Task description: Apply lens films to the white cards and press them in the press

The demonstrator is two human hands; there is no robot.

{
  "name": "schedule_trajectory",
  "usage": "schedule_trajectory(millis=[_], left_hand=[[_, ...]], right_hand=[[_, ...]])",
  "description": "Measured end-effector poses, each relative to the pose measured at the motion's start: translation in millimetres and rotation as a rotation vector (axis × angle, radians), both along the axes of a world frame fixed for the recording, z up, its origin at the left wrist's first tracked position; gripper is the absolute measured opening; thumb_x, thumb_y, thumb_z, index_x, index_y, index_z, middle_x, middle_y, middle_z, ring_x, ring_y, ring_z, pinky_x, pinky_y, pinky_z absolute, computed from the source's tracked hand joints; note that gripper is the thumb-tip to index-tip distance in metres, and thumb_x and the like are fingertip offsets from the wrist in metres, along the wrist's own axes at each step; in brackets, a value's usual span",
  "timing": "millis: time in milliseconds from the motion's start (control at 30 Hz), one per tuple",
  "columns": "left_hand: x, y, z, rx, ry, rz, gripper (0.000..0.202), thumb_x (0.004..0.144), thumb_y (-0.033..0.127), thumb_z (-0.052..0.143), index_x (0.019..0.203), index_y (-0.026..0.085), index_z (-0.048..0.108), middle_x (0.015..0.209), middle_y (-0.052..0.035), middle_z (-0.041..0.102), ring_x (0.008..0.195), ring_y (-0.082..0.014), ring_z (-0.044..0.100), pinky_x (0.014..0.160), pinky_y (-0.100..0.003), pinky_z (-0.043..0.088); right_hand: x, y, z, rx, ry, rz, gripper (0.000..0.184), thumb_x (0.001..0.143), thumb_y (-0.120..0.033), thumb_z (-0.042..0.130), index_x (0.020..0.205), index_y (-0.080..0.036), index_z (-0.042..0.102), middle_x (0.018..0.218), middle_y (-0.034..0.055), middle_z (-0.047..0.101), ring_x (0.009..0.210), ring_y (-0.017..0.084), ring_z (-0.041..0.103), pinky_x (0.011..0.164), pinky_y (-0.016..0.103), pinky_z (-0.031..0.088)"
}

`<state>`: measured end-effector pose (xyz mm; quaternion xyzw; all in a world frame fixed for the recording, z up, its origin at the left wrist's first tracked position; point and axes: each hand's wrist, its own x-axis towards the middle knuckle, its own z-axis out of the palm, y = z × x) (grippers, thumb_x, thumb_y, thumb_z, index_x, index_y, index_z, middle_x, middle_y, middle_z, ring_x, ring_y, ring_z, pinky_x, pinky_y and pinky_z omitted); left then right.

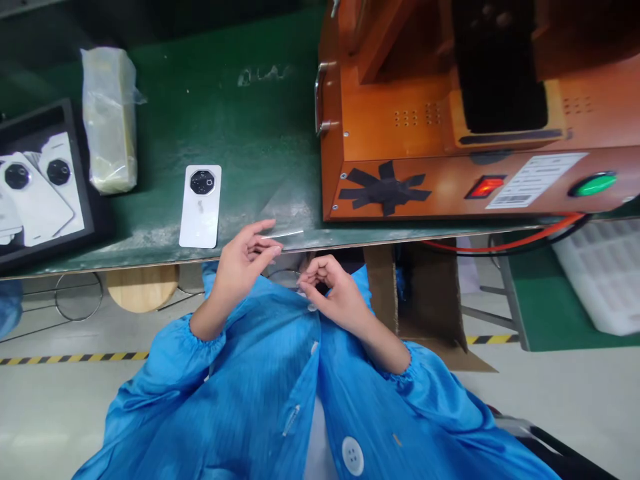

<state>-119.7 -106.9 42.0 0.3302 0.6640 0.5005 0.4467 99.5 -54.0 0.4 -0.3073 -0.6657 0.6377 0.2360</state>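
Observation:
My left hand (249,257) is at the table's front edge, thumb and fingers drawn together on what looks like a clear film (287,234). Only a bright thin edge of that film stands out; the rest is see-through. Lower and to the right, my right hand (336,288) hovers in front of the blue coat with fingers curled and thumb against the fingertips. What it pinches, if anything, is too small to make out. Left of my left hand, a white phone-shaped panel (200,217) with a dark round camera area lies flat on the green table (240,133).
A black tray (86,193) with several similar white panels sits at far left, beside a plastic-wrapped yellowish block (111,120). An orange machine (370,147) with lit red and green switches fills the right side. Below the edge are a cardboard box (433,293) and a wooden stool (143,288).

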Motion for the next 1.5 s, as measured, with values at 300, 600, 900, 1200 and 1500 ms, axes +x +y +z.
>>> schedule_trajectory(millis=[300, 600, 900, 1200, 1500], left_hand=[[-11.0, 1.1, 12.2, 0.038, 0.287, 0.002, 0.024, 0.089, 0.043, 0.084, 0.103, 0.024, 0.087, 0.103, -0.0049, 0.086, 0.093, -0.0229, 0.082, 0.089, -0.036, 0.067], [-31.9, 8.7, 9.7, 0.126, 0.650, -0.130, 0.026, 0.098, 0.051, 0.072, 0.094, 0.030, 0.088, 0.098, -0.0025, 0.086, 0.088, -0.0241, 0.081, 0.086, -0.035, 0.063], [-50.2, 67.0, -2.5, 0.062, 0.987, -0.129, 0.044, 0.101, 0.028, 0.064, 0.142, 0.013, 0.069, 0.140, -0.0205, 0.072, 0.139, -0.0393, 0.060, 0.120, -0.058, 0.043], [-52.8, 63.4, 14.4, 0.007, 1.030, 0.104, 0.044, 0.097, 0.028, 0.073, 0.140, 0.022, 0.072, 0.137, -0.0179, 0.064, 0.128, -0.0379, 0.058, 0.109, -0.055, 0.044], [-57.9, 14.5, 38.6, 0.240, 0.364, 0.140, 0.019, 0.089, 0.038, 0.076, 0.082, 0.021, 0.075, 0.079, -0.0009, 0.071, 0.074, -0.0158, 0.061, 0.073, -0.029, 0.050]], right_hand=[[-34.1, 32.3, 29.5, 0.870, -0.107, -0.225, 0.018, 0.105, -0.024, 0.069, 0.122, -0.028, 0.070, 0.127, 0.0098, 0.076, 0.115, 0.031, 0.070, 0.097, 0.051, 0.055], [-61.1, 49.9, 23.4, 0.950, -0.098, -0.185, 0.020, 0.110, -0.024, 0.060, 0.119, -0.030, 0.077, 0.113, 0.0059, 0.081, 0.102, 0.026, 0.073, 0.084, 0.044, 0.052], [-55.9, 54.0, 40.0, 0.979, 0.001, -0.265, 0.015, 0.102, -0.019, 0.063, 0.103, -0.030, 0.073, 0.114, 0.0093, 0.078, 0.104, 0.030, 0.074, 0.089, 0.050, 0.060], [-79.6, 99.5, 79.2, 0.399, -0.014, -0.023, 0.021, 0.099, -0.027, 0.064, 0.118, -0.022, 0.072, 0.091, 0.0025, 0.074, 0.082, 0.020, 0.071, 0.083, 0.038, 0.060], [-112.5, 107.5, 97.3, 0.544, -0.047, 0.279, 0.049, 0.096, -0.038, 0.071, 0.143, -0.025, 0.061, 0.113, 0.0062, 0.075, 0.098, 0.024, 0.072, 0.091, 0.041, 0.059]])
